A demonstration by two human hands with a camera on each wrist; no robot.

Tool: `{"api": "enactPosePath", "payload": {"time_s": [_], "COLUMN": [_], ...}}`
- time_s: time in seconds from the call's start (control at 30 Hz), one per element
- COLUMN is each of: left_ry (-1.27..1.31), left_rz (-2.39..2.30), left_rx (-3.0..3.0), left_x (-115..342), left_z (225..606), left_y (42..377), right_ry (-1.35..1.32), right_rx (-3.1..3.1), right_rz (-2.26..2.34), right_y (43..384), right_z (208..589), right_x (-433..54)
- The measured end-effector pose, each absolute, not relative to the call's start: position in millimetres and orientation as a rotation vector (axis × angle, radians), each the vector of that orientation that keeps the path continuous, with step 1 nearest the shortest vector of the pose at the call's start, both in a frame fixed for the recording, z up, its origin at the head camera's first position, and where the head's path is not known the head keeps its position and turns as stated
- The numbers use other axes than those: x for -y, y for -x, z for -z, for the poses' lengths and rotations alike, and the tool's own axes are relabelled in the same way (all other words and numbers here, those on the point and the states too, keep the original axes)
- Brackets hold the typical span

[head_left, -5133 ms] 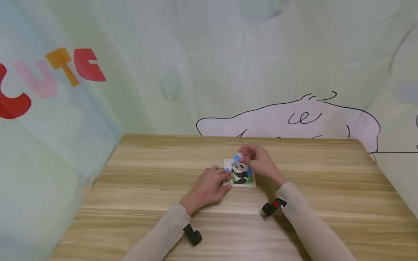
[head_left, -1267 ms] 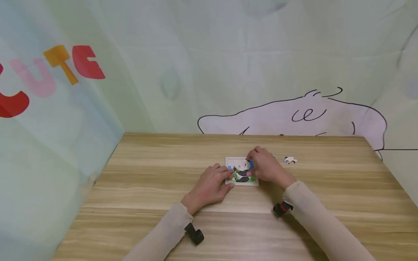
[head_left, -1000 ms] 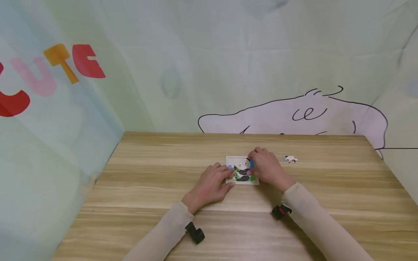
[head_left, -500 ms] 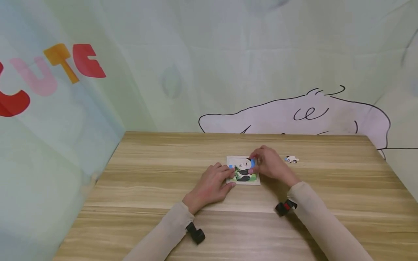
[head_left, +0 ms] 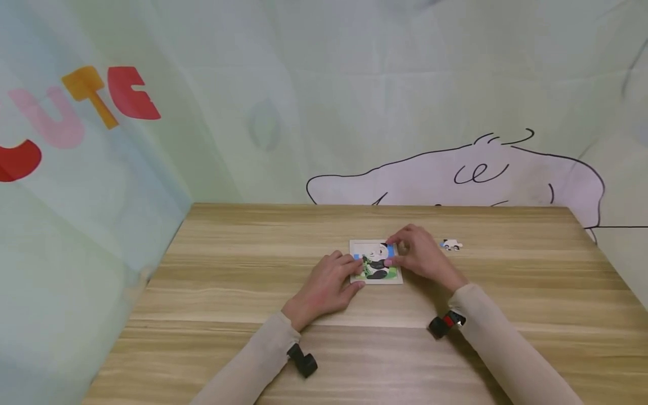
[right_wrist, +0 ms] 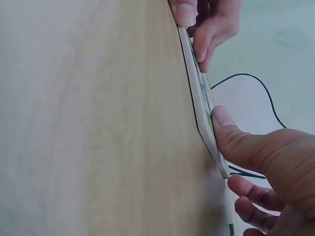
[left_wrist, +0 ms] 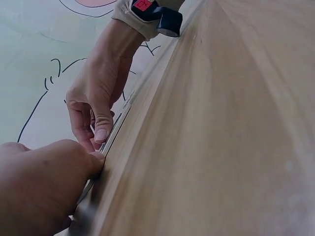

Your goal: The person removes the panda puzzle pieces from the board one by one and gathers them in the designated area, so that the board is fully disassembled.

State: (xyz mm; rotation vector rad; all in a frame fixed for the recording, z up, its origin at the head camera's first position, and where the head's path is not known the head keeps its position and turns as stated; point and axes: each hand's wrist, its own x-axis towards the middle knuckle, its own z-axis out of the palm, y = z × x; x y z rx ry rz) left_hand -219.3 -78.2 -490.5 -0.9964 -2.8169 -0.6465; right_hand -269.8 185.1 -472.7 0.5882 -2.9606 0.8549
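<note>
A small panda jigsaw board [head_left: 383, 282] with a pale frame lies on the table. My left hand [head_left: 324, 289] grips its near left corner, thumb along the near edge and fingers over the left side. Around a blue-and-white puzzle piece [head_left: 390, 251] in the upper right of the picture, my right hand [head_left: 422, 256] has its thumb and index finger. The right wrist view shows the right thumb [right_wrist: 226, 120] on the board's top, with other fingers past its side. Bare tray shows at the board's upper left. A loose panda-face piece [head_left: 451, 244] lies to the right.
The wood-grain table [head_left: 228, 247] reaches back to a printed cloth backdrop [head_left: 228, 112] at the rear and left. Each wrist wears a black strap camera, the left camera [head_left: 304, 363] close to the tabletop.
Five seconds ago the right hand held a blue-and-white piece over the board's top; the panda-face piece now lies at right. Since then the right hand shifted to the board's upper right. The left hand stays.
</note>
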Motion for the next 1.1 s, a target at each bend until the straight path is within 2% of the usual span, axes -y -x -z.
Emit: {"api": "enactPosePath", "payload": {"time_s": [0.33, 0.57, 0.83, 1.1], "left_ry": [1.030, 1.026, 1.027, 1.025], "left_rz": [0.646, 0.614, 0.613, 0.606], "left_rx": [2.772, 2.787, 2.790, 2.795], "left_x": [75.0, 77.0, 78.6, 79.7], "left_z": [489.9, 488.3, 489.8, 489.4], "left_y": [215.8, 213.4, 211.2, 212.5], "right_ry": [-0.661, -0.678, -0.651, -0.777], "right_rx": [2.929, 2.910, 2.846, 2.885], "right_rz": [-0.605, -0.741, -0.914, -0.734], "right_y": [264.3, 265.9, 265.0, 265.4], "right_z": [471.8, 469.3, 485.7, 483.2], "right_x": [-185.3, -181.2, -183.5, -186.8]}}
